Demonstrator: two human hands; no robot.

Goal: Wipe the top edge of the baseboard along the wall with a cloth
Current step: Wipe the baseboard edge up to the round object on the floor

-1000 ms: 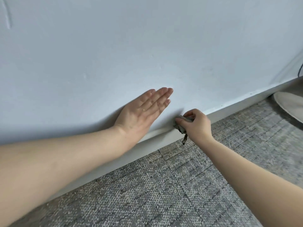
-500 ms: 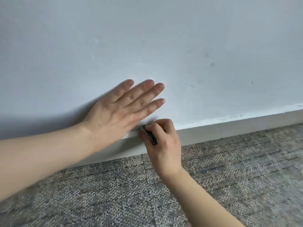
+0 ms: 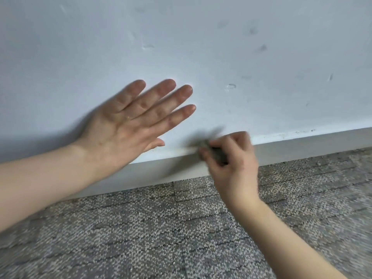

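Observation:
A grey baseboard runs along the foot of the pale wall, rising slightly to the right. My right hand pinches a small dark grey cloth against the baseboard's top edge near the middle of the view; the hand is blurred. My left hand lies flat on the wall just left of it, fingers straight and spread, heel over the baseboard's top edge. Most of the cloth is hidden inside my fingers.
Grey patterned carpet covers the floor below the baseboard. The wall bears several small scuffs and dents to the upper right. Dark specks sit on the baseboard's top edge at the far right.
My right hand with the cloth has slid along the top edge, with a gap now open beside my left hand. The left hand stays flat on the wall, its fingers spread wider. The view has shifted.

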